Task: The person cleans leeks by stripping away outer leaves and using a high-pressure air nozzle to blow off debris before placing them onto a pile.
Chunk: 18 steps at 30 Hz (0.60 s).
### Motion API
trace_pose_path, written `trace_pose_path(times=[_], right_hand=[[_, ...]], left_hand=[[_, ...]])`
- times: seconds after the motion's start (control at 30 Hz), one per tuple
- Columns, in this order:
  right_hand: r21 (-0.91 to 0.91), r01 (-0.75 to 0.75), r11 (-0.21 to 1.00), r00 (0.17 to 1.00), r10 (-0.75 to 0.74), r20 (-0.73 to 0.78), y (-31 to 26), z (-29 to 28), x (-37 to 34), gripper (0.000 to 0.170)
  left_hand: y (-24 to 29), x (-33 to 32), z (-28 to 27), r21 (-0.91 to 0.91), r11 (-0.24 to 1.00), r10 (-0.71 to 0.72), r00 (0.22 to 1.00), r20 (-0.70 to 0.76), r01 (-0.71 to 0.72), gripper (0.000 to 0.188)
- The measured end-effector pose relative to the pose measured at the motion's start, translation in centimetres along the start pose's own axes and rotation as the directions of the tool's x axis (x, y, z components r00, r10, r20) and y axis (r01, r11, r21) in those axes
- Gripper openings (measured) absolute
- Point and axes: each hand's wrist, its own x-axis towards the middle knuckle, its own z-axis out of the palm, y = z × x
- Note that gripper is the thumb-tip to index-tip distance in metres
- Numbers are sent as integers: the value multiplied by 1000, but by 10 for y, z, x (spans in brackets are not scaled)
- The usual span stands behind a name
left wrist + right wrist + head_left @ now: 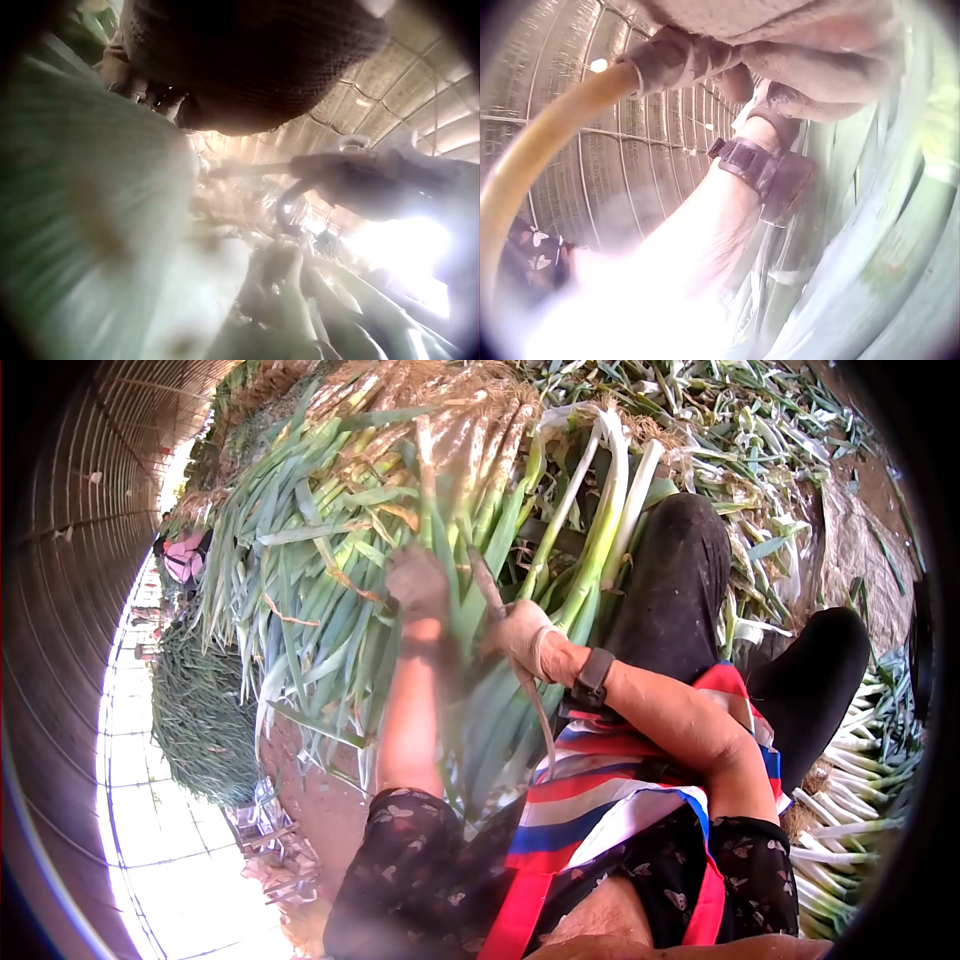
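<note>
My left hand (415, 578), in a dark dusty glove and blurred, is over the leek leaves at the foot of several upright leeks (428, 490). Its fingers are unclear, and I cannot tell whether they hold a leek. In the left wrist view the glove (247, 64) fills the top, beside a broad blurred leek leaf (97, 217). My right hand (525, 637), in a pale glove, grips a tool with a long curved handle (536, 710). The right wrist view shows this tan handle (562, 127) bending away from the curled fingers. Green leaves (885, 247) lie beside that hand.
Leeks with roots (400, 400) are heaped at the back. Trimmed leaf scraps (740, 430) cover the ground at the back right. White-stemmed leeks (840, 800) lie in a row at the right. My bent knee (685, 530) is beside the heap. Another green pile (200, 710) stands left.
</note>
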Motion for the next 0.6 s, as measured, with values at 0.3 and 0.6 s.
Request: trace_pose_path(times=[0.3,0.6], right_hand=[[-58,-164,985,977,170,131,-14,-8,11,34],[169,-144,975,989,140,37,2,-7,5,29]], left_hand=[[20,29,-10,16,985,-171,962,213,172,40],[38,21,-7,-171,972,-118,966,232,160,48]])
